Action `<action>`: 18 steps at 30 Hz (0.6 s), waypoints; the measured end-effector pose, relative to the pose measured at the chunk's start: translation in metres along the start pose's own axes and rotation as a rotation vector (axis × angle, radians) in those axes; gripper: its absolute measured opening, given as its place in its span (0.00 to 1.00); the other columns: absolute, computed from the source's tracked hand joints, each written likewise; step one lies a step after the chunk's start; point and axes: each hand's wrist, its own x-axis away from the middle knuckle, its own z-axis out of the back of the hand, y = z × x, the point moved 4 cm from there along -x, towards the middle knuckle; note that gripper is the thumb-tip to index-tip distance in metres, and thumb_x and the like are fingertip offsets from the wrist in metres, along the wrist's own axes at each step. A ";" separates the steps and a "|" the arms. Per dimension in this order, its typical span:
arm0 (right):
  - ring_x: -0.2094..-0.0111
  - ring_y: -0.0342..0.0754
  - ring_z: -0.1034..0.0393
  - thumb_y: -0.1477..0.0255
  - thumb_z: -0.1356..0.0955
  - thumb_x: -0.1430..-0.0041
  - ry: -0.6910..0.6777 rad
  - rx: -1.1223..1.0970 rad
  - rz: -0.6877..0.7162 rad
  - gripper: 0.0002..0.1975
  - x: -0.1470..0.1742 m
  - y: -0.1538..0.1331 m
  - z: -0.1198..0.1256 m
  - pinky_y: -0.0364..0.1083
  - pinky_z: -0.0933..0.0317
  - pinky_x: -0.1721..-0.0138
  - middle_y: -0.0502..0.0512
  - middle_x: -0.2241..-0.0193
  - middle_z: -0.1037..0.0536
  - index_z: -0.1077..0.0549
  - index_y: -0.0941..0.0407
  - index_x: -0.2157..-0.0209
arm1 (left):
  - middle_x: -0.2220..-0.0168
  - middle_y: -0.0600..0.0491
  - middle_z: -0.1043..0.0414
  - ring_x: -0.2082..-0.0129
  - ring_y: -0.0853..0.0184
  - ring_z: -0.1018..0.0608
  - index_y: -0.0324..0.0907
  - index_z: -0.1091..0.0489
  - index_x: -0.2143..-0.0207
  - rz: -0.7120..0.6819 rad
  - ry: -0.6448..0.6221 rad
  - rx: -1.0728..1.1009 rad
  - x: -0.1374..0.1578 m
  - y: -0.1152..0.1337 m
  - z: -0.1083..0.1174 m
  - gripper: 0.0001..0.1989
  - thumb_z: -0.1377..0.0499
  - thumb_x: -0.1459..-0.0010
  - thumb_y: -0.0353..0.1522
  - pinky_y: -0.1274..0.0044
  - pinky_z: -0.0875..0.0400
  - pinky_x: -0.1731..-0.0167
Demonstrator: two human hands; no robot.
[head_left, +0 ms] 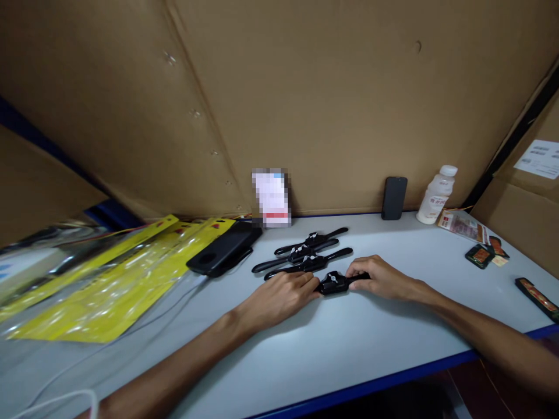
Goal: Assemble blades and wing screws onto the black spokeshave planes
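Observation:
A black spokeshave with a silver screw at its middle lies low over the table, held by both ends. Its left handle is hidden under my left hand, whose fingers are closed around it. On the other handle, my right hand closes its thumb and fingers. Just behind are three more black spokeshaves, lying roughly side by side and slanted: a near one, a middle one and a far one. My left hand covers part of the space in front of the near one.
Yellow-backed clear plastic packs spread over the left of the table. Beside them is a black power bank with a white cable. A blurred-out screen, a dark phone and a bottle stand against the cardboard. Small snack packets lie right.

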 end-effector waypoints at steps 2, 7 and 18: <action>0.62 0.49 0.29 0.75 0.30 0.42 0.032 0.017 0.003 0.09 0.001 -0.001 0.000 0.48 0.37 0.57 0.57 0.62 0.21 0.23 0.58 0.59 | 0.70 0.51 0.27 0.73 0.64 0.22 0.38 0.31 0.64 0.006 -0.012 -0.002 0.000 -0.002 0.000 0.18 0.55 0.25 0.35 0.75 0.31 0.75; 0.57 0.50 0.30 0.75 0.35 0.34 0.045 0.187 0.148 0.12 0.005 -0.008 -0.001 0.50 0.38 0.53 0.58 0.57 0.23 0.25 0.55 0.51 | 0.67 0.47 0.24 0.70 0.61 0.21 0.35 0.30 0.54 -0.009 -0.023 -0.016 0.001 -0.004 0.000 0.15 0.55 0.26 0.33 0.73 0.29 0.73; 0.64 0.48 0.32 0.75 0.38 0.31 0.018 0.369 0.226 0.10 0.008 -0.016 -0.003 0.48 0.37 0.60 0.57 0.61 0.26 0.26 0.57 0.53 | 0.66 0.46 0.23 0.69 0.60 0.20 0.33 0.32 0.50 -0.032 -0.047 -0.082 0.001 -0.001 -0.001 0.12 0.51 0.27 0.31 0.73 0.29 0.73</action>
